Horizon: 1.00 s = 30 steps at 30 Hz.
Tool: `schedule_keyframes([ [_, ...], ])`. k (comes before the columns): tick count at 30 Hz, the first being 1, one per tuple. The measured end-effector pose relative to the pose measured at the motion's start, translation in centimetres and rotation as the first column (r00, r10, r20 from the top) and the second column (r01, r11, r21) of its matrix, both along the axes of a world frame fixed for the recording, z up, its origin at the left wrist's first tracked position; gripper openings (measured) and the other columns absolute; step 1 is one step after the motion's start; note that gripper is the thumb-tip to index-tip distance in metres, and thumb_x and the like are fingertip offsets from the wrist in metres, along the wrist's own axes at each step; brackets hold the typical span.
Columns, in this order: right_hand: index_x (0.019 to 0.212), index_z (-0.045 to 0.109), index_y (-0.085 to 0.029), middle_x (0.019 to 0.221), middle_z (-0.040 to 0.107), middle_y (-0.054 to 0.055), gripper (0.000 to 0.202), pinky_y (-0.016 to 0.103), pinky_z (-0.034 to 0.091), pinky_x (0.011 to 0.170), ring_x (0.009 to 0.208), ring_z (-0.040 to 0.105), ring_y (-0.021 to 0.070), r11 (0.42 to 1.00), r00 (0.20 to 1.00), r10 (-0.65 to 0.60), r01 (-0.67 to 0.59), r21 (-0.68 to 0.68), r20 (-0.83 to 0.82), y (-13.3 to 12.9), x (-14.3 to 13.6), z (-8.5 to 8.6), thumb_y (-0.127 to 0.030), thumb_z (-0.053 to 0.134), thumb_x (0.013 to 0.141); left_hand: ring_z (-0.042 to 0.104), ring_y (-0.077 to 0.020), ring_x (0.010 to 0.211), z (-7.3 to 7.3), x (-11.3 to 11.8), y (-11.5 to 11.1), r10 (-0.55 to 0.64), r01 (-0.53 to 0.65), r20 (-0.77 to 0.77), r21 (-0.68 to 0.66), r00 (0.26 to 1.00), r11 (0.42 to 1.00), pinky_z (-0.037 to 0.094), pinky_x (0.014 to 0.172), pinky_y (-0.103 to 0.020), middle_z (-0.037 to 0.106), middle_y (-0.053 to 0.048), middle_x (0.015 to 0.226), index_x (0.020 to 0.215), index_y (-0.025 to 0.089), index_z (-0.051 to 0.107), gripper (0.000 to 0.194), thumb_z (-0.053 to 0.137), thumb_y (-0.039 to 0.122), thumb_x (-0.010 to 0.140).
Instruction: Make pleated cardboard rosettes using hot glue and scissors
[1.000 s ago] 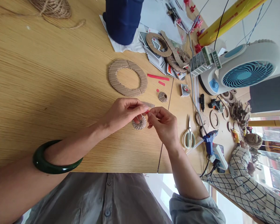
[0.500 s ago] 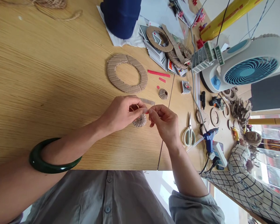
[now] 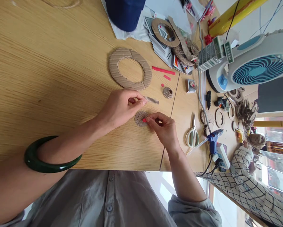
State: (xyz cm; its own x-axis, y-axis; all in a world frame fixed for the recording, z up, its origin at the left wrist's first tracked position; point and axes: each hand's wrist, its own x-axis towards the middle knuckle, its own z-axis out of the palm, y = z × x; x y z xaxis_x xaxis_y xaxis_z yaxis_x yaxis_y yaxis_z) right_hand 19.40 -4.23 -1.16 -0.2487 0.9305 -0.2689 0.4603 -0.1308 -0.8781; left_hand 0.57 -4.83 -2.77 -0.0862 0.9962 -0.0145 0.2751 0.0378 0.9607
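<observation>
Thumb and forefinger of my right hand [image 3: 163,127] pinch a small red paper piece [image 3: 144,120] at the middle of a round pleated cardboard rosette [image 3: 139,118], which lies flat on the table. My left hand [image 3: 124,105] is just above and to the left of it, thumb and forefinger pressed together; whatever is between them, if anything, is hidden. Close by its fingertips lies a short corrugated cardboard strip [image 3: 152,100]. Farther back are a second pleated piece [image 3: 167,92], a red dot [image 3: 162,85] and red paper strips [image 3: 163,70].
A cardboard ring [image 3: 114,67] lies beyond my left hand. To the right are scissors [image 3: 192,135], a blue glue gun [image 3: 212,142] and a fan [image 3: 240,69]. A dark blue container [image 3: 125,14] stands at the back. A co-worker's checked sleeve [image 3: 247,179] shows at right.
My hands have come apart. The right hand has moved down and left, bringing the red piece onto the rosette; the left has drawn slightly up and away. The view has shifted a little.
</observation>
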Motion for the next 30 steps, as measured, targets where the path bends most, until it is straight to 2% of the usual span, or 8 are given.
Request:
schedule_keyframes([
  [9, 0.070, 0.069, -0.018, 0.064, 0.060, -0.003, 0.014, 0.026, 0.034, 0.054, 0.058, 0.041, 0.0086, 0.999, 0.999, -0.009, 0.007, 0.044, 0.051, 0.2, -0.6, 0.0, -0.027, 0.073, 0.080, 0.066, -0.0152, 0.067, -0.2, 0.1, 0.1, -0.013, 0.013, -0.035, -0.006, 0.999, 1.000, 0.050, 0.064, -0.027, 0.079, -0.006, 0.090, 0.090, 0.017, 0.079, 0.021, 0.064, 0.031, 0.088],
  [18, 0.073, 0.070, -0.017, 0.067, 0.063, -0.002, 0.012, 0.025, 0.038, 0.057, 0.061, 0.045, 0.0086, 0.997, 0.993, -0.032, 0.024, 0.077, 0.111, 0.1, -1.1, -0.1, -0.024, 0.070, 0.083, 0.072, -0.0211, 0.091, -0.4, 0.0, 0.1, -0.062, 0.064, -0.090, 0.025, 0.994, 0.998, 0.055, 0.081, -0.032, 0.080, -0.007, 0.101, 0.089, 0.017, 0.078, 0.018, 0.062, 0.025, 0.088],
  [30, 0.073, 0.060, -0.020, 0.068, 0.060, -0.003, 0.017, 0.028, 0.040, 0.060, 0.060, 0.047, 0.0092, 0.987, 0.979, -0.059, 0.028, 0.156, 0.197, 0.0, -1.3, -0.7, -0.024, 0.072, 0.084, 0.071, -0.0208, 0.089, -0.7, 0.0, 0.1, -0.100, 0.104, -0.136, 0.017, 0.986, 0.994, 0.058, 0.083, -0.033, 0.077, -0.008, 0.108, 0.093, 0.017, 0.079, 0.019, 0.063, 0.021, 0.084],
])
